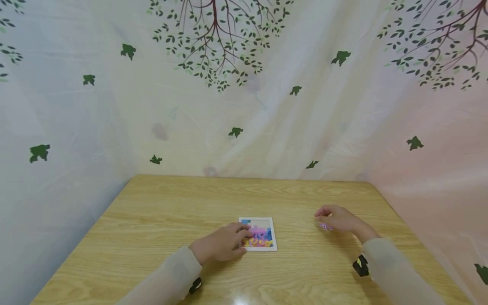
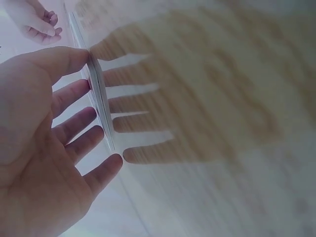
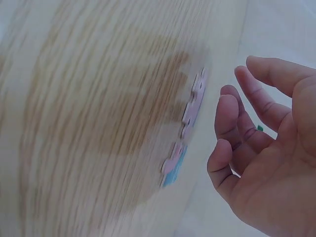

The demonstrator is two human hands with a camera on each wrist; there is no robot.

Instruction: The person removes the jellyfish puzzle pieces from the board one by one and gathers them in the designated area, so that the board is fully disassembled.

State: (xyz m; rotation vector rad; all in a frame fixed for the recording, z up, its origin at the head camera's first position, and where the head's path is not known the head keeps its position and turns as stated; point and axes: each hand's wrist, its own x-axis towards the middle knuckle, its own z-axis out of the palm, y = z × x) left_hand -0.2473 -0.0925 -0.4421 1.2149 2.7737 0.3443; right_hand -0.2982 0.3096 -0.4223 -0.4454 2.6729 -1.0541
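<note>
A small white-framed jigsaw puzzle (image 1: 275,239) lies flat on the table, its picture of pink, yellow and blue flowers filled in except for a pale strip along the top. My left hand (image 1: 225,242) rests on its left side, fingers spread over the frame and the picture; the left wrist view shows the puzzle edge-on (image 2: 102,98) under the fingertips. To the right, my right hand (image 1: 337,218) hovers low over a few loose jigsaw pieces (image 1: 325,226). In the right wrist view these pieces (image 3: 194,103), pink and light blue, lie on the table apart from the loosely bent fingers, which hold nothing.
The wood-grain table (image 1: 183,199) reaches back to a pale curtain (image 1: 267,140) printed with branches and green leaves, which also hangs along both sides. A dark strap device (image 1: 360,266) sits at the right wrist, another (image 1: 195,286) at the left.
</note>
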